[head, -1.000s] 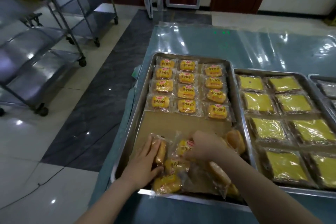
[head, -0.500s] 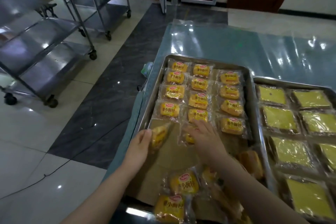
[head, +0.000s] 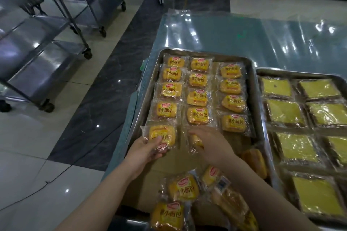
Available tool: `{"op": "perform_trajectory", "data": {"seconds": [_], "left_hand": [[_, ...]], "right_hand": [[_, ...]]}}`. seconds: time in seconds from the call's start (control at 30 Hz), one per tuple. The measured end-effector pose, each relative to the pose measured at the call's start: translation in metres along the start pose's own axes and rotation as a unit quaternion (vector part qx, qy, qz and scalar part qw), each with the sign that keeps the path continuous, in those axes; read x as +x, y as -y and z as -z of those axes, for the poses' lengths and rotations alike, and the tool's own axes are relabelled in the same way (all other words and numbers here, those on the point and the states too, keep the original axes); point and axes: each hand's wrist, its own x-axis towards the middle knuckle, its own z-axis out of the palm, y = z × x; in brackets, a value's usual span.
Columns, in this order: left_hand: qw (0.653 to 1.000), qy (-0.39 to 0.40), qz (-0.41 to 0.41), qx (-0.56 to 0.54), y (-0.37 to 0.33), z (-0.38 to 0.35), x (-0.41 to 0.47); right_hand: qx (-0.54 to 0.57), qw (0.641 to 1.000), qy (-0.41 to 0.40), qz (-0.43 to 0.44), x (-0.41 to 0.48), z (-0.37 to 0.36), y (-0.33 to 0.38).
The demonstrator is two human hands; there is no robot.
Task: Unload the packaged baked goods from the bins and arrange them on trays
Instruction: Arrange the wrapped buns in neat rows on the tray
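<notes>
A steel tray (head: 253,99) lined with brown paper holds three columns of small wrapped yellow breads (head: 197,97). My left hand (head: 143,151) grips one wrapped bread (head: 163,135) at the near end of the left column, flat on the tray. My right hand (head: 212,145) lies over another wrapped bread (head: 195,141) at the near end of the middle column, fingers curled on it. A loose heap of wrapped breads (head: 183,189) sits at the tray's near edge, below my forearms.
A second steel tray (head: 300,75) to the right holds flat packs of yellow cake (head: 285,112). Both stand on a table under shiny clear plastic (head: 244,30). Steel wheeled racks (head: 47,47) stand on the tiled floor at left. A cable runs across the floor.
Both hands moved from the loose heap up to the near ends of the columns, each carrying a wrapped bread. The left bread now lies flat under the left column.
</notes>
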Motion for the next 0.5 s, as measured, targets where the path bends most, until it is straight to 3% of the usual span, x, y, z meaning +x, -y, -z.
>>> {"op": "perform_trajectory", "data": {"seconds": [0.13,0.23,0.3,0.37,0.43,0.5], "left_hand": [[0.997,-0.038,0.016,0.059,-0.004,0.002,0.001],[0.991,-0.050,0.077,0.094,-0.006,0.000,-0.005],[0.974,-0.003,0.148,0.171,-0.011,0.002,-0.013],[0.929,0.074,0.188,0.311,-0.016,0.007,-0.018],[0.890,0.105,0.150,0.418,-0.022,0.009,-0.023],[0.866,0.078,0.027,0.494,-0.024,0.007,-0.023]], "right_hand": [[-0.017,0.998,-0.037,-0.038,-0.016,0.000,-0.006],[-0.025,0.997,-0.043,-0.051,-0.023,-0.001,-0.009],[-0.007,0.996,-0.045,-0.078,-0.026,-0.001,-0.008],[0.021,0.992,-0.071,-0.102,-0.028,0.002,-0.010],[0.010,0.994,-0.074,-0.082,-0.032,0.005,-0.013],[-0.016,0.999,-0.035,-0.022,-0.035,0.005,-0.016]]}}
